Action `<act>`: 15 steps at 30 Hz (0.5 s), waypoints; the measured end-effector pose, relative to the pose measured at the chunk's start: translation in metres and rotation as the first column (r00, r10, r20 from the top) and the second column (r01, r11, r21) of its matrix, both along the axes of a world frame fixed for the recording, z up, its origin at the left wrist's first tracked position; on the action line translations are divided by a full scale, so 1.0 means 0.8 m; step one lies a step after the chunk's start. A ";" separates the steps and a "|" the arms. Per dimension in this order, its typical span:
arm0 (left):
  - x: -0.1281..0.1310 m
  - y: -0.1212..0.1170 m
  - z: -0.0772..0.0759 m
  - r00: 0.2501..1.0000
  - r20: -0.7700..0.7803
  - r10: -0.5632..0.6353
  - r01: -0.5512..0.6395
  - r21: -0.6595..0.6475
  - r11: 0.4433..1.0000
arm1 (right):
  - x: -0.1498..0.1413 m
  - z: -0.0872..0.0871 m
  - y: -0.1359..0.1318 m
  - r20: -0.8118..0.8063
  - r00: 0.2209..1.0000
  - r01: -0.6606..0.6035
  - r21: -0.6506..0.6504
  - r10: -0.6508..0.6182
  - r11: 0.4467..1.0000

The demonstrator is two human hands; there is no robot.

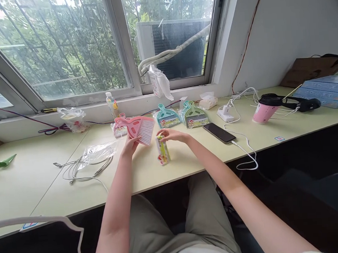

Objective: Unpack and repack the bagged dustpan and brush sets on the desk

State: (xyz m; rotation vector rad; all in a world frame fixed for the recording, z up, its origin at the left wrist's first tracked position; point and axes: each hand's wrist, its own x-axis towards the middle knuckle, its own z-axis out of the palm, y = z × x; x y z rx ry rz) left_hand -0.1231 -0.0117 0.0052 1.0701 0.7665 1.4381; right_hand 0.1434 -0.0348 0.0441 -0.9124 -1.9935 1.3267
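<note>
A pink mini dustpan and brush set (140, 130), its pale bristles facing right, is gripped in my left hand (130, 146) above the table. My right hand (171, 135) pinches the top of a printed cardboard label (163, 151), white and green with red spots, which hangs upright just right of the brush. Behind the left hand lies another pink set (119, 128), partly covered by the held one. Farther back rest a teal dustpan set (167, 117) and a green dustpan set (195, 116), both with their labels on.
A phone (219, 133) on a white cable lies to the right, near a charger (225, 113) and a pink cup (264, 111). Clear plastic wrap (97, 153) and coiled cables (74, 171) lie left. A bottle (110, 103) stands by the window.
</note>
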 end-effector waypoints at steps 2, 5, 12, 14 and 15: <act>0.002 -0.001 0.002 1.000 -0.005 -0.015 0.015 0.013 1.000 | -0.026 0.000 0.016 -0.161 0.975 0.154 0.005 -0.152 0.988; 0.006 -0.004 0.005 0.999 -0.011 -0.047 0.047 0.013 0.999 | -0.065 -0.012 0.039 -0.289 0.869 0.412 -0.027 -0.401 0.911; 0.018 -0.009 0.005 0.990 -0.101 -0.099 0.102 0.029 0.994 | -0.087 -0.051 0.052 -0.253 0.746 0.657 0.126 -0.616 0.743; 0.021 -0.010 0.004 0.987 -0.121 -0.102 0.106 0.022 0.994 | -0.082 -0.052 0.048 -0.218 0.720 0.692 0.171 -0.658 0.701; 0.023 -0.011 0.004 0.986 -0.127 -0.105 0.108 0.017 0.994 | -0.079 -0.051 0.046 -0.200 0.708 0.706 0.189 -0.677 0.682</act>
